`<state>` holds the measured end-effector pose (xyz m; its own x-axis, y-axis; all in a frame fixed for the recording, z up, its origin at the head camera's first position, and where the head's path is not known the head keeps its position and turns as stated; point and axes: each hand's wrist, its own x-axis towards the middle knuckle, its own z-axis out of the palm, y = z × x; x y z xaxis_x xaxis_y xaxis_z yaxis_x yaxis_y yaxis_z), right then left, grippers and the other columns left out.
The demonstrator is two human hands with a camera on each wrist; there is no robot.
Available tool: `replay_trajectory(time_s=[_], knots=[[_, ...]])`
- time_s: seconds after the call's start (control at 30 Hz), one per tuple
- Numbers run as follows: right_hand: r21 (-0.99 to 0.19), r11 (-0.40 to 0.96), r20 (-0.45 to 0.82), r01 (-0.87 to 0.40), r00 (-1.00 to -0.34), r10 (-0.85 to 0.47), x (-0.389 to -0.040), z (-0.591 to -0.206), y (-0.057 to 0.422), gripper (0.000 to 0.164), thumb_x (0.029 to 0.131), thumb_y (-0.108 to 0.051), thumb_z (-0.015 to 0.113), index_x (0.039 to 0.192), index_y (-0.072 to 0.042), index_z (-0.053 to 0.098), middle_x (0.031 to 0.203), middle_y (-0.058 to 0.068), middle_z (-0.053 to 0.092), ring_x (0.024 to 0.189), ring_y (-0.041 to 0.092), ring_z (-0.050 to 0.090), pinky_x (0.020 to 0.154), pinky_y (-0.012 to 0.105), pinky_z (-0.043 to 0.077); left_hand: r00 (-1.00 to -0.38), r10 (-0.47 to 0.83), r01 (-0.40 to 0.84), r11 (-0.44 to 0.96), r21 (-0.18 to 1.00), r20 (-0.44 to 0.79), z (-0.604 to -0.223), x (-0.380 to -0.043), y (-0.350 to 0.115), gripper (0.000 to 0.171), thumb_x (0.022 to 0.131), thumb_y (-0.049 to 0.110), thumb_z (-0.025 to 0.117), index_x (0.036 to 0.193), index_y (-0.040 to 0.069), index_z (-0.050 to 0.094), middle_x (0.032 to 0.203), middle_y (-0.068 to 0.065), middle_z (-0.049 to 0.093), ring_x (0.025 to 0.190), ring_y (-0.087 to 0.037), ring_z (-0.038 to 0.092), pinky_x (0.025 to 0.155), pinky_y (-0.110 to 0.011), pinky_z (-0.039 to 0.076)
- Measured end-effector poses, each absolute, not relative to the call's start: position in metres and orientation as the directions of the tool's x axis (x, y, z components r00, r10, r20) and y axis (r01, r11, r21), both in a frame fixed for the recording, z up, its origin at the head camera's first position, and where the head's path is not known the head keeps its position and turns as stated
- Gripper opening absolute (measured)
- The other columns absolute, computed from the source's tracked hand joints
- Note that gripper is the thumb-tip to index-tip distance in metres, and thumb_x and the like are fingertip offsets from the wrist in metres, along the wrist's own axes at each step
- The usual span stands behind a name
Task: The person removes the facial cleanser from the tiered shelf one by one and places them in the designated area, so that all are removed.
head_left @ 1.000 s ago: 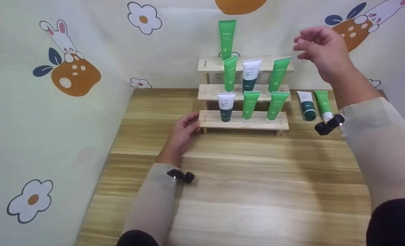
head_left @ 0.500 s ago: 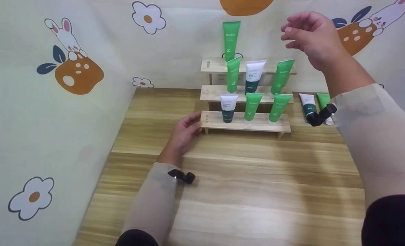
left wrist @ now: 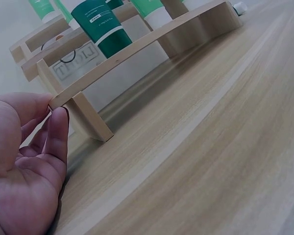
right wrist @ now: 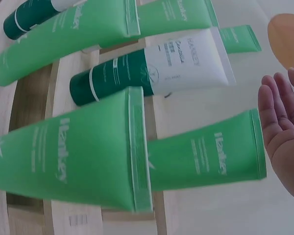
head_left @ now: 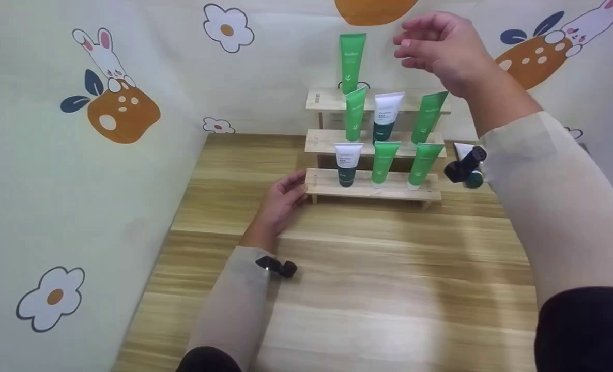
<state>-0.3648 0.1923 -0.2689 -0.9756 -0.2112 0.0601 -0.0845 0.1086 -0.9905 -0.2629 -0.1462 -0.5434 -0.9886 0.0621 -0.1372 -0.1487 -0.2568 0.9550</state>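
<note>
My left hand (head_left: 280, 204) pinches the left front corner of a three-tier wooden display rack (head_left: 332, 191), thumb and fingertips at the lowest board's end in the left wrist view. My right hand (head_left: 435, 49) is raised at the upper right of the rack, fingers loosely bent and holding nothing. On the top tier stands one green tube (head_left: 352, 64). The middle tier bears a green tube (head_left: 355, 116), a white and dark green tube (head_left: 385, 116) and another green tube (head_left: 428, 119). Below are a white and dark green tube (head_left: 347, 163) and two green ones.
A white and dark green tube (head_left: 474, 179) lies on the wood-grain table (head_left: 358, 268) right of the rack, mostly covered by the right wrist camera (head_left: 464, 166). A patterned cloth (head_left: 270, 67) hangs close behind the rack and along the left side.
My right hand has moved left and upward, toward the top tier. Its forearm now hides the green tube lying on the right. My left hand stays at the rack's corner.
</note>
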Motion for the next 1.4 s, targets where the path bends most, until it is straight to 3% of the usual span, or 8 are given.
replay_trajectory(time_s=[0.6,0.87,1.4], knots=[[-0.984,0.173,-0.013,-0.034,-0.965,-0.263,-0.38,-0.271,0.149,0.053,0.094,-0.021,0.082,0.143,-0.019,0.064,0.141,0.006,0.067,0.132,0.024,0.064,0.118,0.032,0.053,-0.988,0.053,-0.157,-0.262,0.952,-0.148,-0.541,-0.262,-0.146,0.046,0.101,-0.004,0.066,0.146,0.001,0.061,0.144,-0.014,0.063,0.1,-0.012,0.066,0.085,-0.021,0.06],[-0.975,0.22,-0.019,-0.033,-0.973,-0.231,-0.386,-0.272,0.138,0.047,0.098,-0.015,0.078,0.142,-0.019,0.063,0.135,0.002,0.066,0.128,0.02,0.064,0.118,0.033,0.052,-0.987,0.059,-0.159,-0.237,0.959,-0.149,-0.54,-0.261,-0.147,0.046,0.102,-0.002,0.066,0.147,0.002,0.061,0.149,-0.015,0.062,0.106,-0.014,0.066,0.089,-0.023,0.06],[-0.956,0.293,-0.05,0.008,-0.99,-0.135,-0.393,-0.275,0.119,0.034,0.103,-0.018,0.072,0.135,-0.022,0.06,0.128,0.001,0.068,0.12,0.02,0.068,0.112,0.033,0.057,-0.991,0.059,-0.136,-0.299,0.944,-0.124,-0.542,-0.262,-0.145,0.046,0.1,-0.007,0.064,0.146,-0.002,0.059,0.135,-0.009,0.066,0.102,-0.013,0.064,0.084,-0.022,0.059]])
